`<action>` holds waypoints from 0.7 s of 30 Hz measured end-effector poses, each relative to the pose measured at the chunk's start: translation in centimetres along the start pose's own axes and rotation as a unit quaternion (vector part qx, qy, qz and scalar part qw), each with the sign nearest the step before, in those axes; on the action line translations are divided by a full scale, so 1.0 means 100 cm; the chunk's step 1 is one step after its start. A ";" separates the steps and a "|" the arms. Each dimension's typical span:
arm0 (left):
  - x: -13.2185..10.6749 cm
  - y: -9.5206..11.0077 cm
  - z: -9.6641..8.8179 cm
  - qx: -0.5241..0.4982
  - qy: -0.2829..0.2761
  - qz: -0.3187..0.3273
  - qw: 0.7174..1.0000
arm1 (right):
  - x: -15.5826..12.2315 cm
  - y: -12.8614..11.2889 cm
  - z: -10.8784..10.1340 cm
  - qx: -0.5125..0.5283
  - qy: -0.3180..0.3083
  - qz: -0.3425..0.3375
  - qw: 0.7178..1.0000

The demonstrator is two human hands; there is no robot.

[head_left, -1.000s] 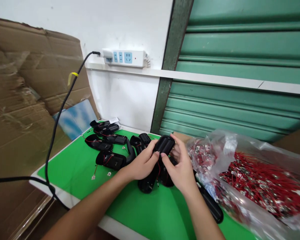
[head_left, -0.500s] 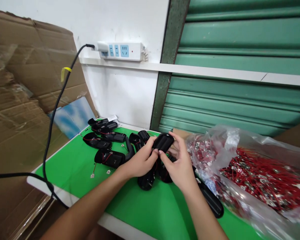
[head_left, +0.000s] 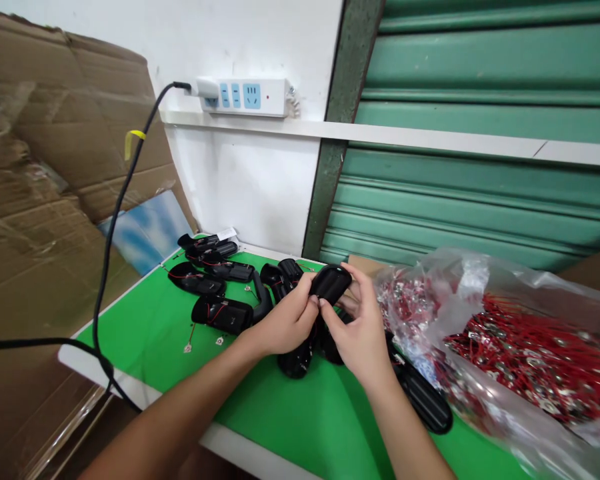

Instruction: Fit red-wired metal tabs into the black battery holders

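Observation:
Both of my hands hold one black plastic housing (head_left: 330, 283) a little above the green table top (head_left: 290, 413). My left hand (head_left: 283, 323) grips its lower left side, thumb pressed against it. My right hand (head_left: 361, 327) closes on it from the right, thumb tip meeting the left thumb. Under my hands lie more black housings (head_left: 295, 360), some with thin red wires. Several others (head_left: 215, 273) lie in a loose row to the left, towards the wall.
A clear plastic bag (head_left: 505, 347) full of red wires with metal tabs lies at the right. A black housing (head_left: 423, 400) lies by my right forearm. A black cable (head_left: 113, 233) runs from a white power strip (head_left: 245, 97) over the table's left corner. Cardboard (head_left: 45, 200) leans at the left.
My hands and the housing have stayed almost still; the housing has turned slightly between my fingers. The view has shifted a little.

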State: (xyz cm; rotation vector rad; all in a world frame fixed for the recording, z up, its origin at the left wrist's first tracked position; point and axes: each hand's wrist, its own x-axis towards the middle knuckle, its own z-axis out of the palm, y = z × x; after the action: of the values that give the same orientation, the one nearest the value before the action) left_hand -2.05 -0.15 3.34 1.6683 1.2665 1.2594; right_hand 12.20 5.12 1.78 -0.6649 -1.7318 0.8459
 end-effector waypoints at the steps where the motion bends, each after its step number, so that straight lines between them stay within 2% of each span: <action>1: 0.001 0.000 -0.002 -0.020 -0.001 -0.013 1.000 | 0.000 0.000 -0.001 -0.009 -0.004 -0.002 1.000; 6: 0.005 -0.008 -0.009 -0.136 0.017 -0.049 0.989 | 0.000 -0.003 -0.007 -0.047 -0.031 -0.023 0.998; 9: 0.005 -0.010 -0.010 -0.187 0.036 -0.097 0.977 | 0.000 -0.003 -0.008 -0.030 -0.016 -0.028 0.999; 12: 0.004 -0.007 -0.008 -0.207 0.029 -0.124 0.970 | 0.000 -0.001 -0.007 -0.037 0.003 -0.017 0.999; 21: 0.002 0.001 -0.005 -0.131 -0.017 -0.032 0.991 | -0.001 0.007 -0.004 -0.043 0.007 0.030 0.999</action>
State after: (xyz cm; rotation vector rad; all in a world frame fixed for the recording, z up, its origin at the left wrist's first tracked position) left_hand -2.46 0.04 3.66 1.4450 1.0737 1.2932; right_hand 12.60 5.58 1.23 -0.7824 -1.7512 0.8098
